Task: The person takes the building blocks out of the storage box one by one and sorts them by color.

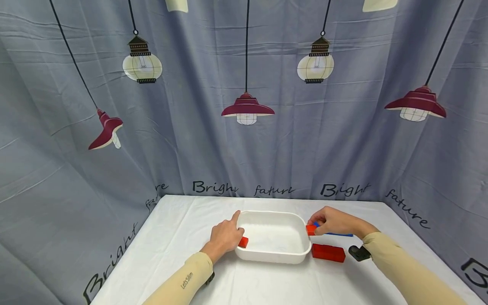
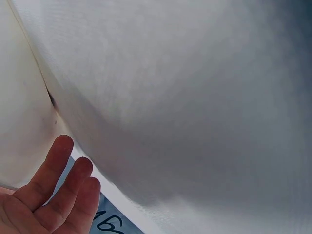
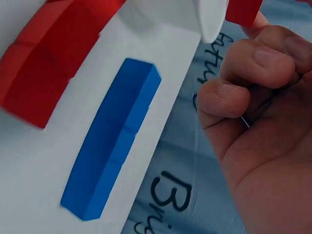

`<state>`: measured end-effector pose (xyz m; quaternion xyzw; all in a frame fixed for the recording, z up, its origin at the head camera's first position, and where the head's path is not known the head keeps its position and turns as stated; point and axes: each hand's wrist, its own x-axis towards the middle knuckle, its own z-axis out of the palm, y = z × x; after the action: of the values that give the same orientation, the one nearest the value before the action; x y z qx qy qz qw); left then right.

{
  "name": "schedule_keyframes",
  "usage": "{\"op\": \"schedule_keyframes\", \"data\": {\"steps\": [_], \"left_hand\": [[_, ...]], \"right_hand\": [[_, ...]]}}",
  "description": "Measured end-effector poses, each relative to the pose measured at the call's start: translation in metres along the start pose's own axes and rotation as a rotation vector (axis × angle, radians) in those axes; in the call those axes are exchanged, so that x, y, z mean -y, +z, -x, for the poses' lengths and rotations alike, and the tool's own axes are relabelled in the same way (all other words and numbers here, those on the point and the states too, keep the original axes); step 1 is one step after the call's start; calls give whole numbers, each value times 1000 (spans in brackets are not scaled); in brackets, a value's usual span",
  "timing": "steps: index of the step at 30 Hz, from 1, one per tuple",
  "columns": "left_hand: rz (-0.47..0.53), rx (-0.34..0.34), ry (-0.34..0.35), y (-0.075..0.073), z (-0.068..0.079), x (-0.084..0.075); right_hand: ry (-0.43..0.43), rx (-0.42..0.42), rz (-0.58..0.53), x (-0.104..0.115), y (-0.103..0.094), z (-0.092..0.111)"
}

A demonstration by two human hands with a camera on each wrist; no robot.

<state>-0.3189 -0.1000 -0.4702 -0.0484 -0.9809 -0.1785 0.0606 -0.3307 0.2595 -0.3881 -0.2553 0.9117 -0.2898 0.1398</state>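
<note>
On the white cloth-covered table stands a white rectangular basin. My left hand rests at its left rim, index finger stretched along the edge and thumb over it; in the left wrist view the other fingers are fairly straight. A small red block shows inside the basin by that hand, partly hidden by it. Over the right rim, my right hand pinches another red block, also seen as a red block at the fingertips in the right wrist view.
Right of the basin lies a row of joined red blocks. Behind it is a blue row of blocks, partly hidden by the right hand in the head view. A grey curtain with printed lamps hangs behind the table.
</note>
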Motion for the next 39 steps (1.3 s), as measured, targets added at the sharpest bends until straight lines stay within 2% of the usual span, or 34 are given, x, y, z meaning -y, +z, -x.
{"op": "schedule_keyframes", "data": {"steps": [16, 23, 35, 39], "left_hand": [[-10, -1, -11, 1, -2, 1], [-3, 9, -20, 1, -2, 1], [-7, 11, -23, 1, -3, -1], [-11, 7, -21, 1, -2, -1]], "right_hand": [[81, 2, -84, -30, -5, 33], [135, -14, -67, -40, -6, 49], [140, -11, -127, -75, -7, 68], [170, -13, -157, -84, -7, 73]]}}
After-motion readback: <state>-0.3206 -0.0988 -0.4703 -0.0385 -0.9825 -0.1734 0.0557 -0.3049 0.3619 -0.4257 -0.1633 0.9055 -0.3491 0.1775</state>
